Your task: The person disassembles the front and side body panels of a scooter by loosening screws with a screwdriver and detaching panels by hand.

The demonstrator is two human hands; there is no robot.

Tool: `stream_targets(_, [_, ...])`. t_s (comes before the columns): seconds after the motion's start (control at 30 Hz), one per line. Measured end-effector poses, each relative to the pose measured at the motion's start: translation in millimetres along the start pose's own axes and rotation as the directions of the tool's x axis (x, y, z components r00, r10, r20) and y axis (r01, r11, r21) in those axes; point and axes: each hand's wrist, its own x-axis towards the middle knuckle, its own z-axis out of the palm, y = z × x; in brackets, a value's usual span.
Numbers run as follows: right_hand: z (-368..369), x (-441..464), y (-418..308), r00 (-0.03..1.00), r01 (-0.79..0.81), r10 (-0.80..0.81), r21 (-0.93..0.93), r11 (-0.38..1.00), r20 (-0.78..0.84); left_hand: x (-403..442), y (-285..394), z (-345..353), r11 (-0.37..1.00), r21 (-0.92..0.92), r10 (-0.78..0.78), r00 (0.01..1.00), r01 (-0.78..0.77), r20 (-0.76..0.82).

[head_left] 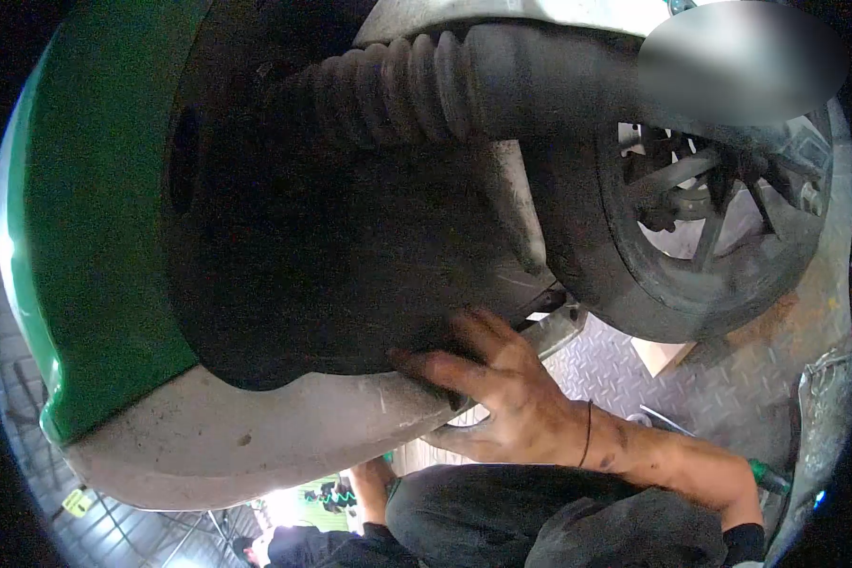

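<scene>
My right hand [506, 388] reaches in from the lower right, its back towards me and a thin dark band on the wrist. Its fingers are spread, the tips lying in shadow against the dark underside panel [350, 256] of a scooter-like vehicle. The thumb is by the edge of the pale, scuffed lower panel [265, 435]. Nothing can be seen held in the hand. Above it are a ribbed black rubber duct [393, 90] and a black spoked wheel [625, 275]. My left hand does not show.
Green bodywork [104, 237] curves down the left side. Patterned metal plate [596, 364] lies below the wheel. Dark-trousered legs [502, 516] are at the bottom. Another person [303, 547] is at the lower left, beside a bare forearm [373, 488] whose hand is hidden.
</scene>
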Motion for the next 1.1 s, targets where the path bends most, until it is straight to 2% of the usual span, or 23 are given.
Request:
stream_targets(0.07, [-2,2,-3,0.998,-0.044,0.041,0.059,0.997,0.054,-1,0,-1,1.0,0.007,0.001,1.0,-0.001,-0.003])
stream_targets(0.13, [-1,0,-8,1.0,-0.007,0.008,-0.114,0.993,0.011,-3,-1,-3,1.0,0.014,-0.001,1.0,0.001,-0.001])
stream_targets(0.27, [-5,-4,-12,0.995,-0.092,0.081,-0.225,0.97,-0.057,-4,-2,-4,1.0,0.022,-0.01,1.0,0.011,-0.008])
stream_targets(0.33, [4,-1,4,0.992,-0.117,0.119,-0.044,0.992,0.034,-5,-4,-3,1.0,0.015,-0.02,1.0,0.02,-0.01])
stream_targets(0.37, [11,1,18,0.998,-0.01,0.015,-0.085,0.996,0.054,-5,-4,-2,1.0,0.011,-0.023,1.0,0.023,-0.014])
stream_targets(0.4, [17,-1,30,0.998,-0.014,0.019,-0.093,0.996,0.053,-6,-4,-2,1.0,0.007,-0.027,0.999,0.027,-0.016])
stream_targets(0.47, [18,6,37,0.986,0.164,-0.157,-0.249,0.954,0.047,-8,-6,-3,0.999,0.01,-0.032,0.999,0.032,-0.025])
stream_targets(0.6, [18,2,39,0.982,0.177,-0.186,-0.215,0.96,-0.019,-24,-9,-8,0.998,0.023,-0.05,0.998,0.051,-0.039])
stream_targets(0.67, [17,-9,44,0.991,0.133,-0.131,-0.22,0.966,0.026,-26,-11,-10,0.997,0.028,-0.067,0.997,0.069,-0.045])
stream_targets(0.73, [6,-27,51,0.998,-0.022,0.036,-0.235,0.972,0.057,-25,-12,-12,0.997,0.036,-0.06,0.996,0.062,-0.061])
stream_targets(0.77, [-2,-45,59,0.998,-0.069,0.068,-0.324,0.944,-0.015,-28,-14,-11,0.996,0.033,-0.075,0.996,0.077,-0.053])
stream_targets(0.87, [-10,-84,96,0.994,-0.104,0.096,-0.28,0.954,-0.042,-25,-17,-12,0.998,0.042,-0.053,0.996,0.056,-0.067])
stream_targets(0.93, [12,-83,118,0.986,-0.161,0.134,-0.334,0.929,-0.102,-25,-20,-12,0.998,0.039,-0.048,0.996,0.051,-0.07])
stream_targets(1.0, [19,-58,137,1.0,0.031,-0.03,-0.413,0.91,0.009,-23,-22,-15,0.998,0.044,-0.049,0.996,0.052,-0.07])
stream_targets(1.1, [21,-67,136,0.999,0.019,-0.006,-0.354,0.935,0.039,-26,-25,-17,0.997,0.049,-0.053,0.996,0.056,-0.069])
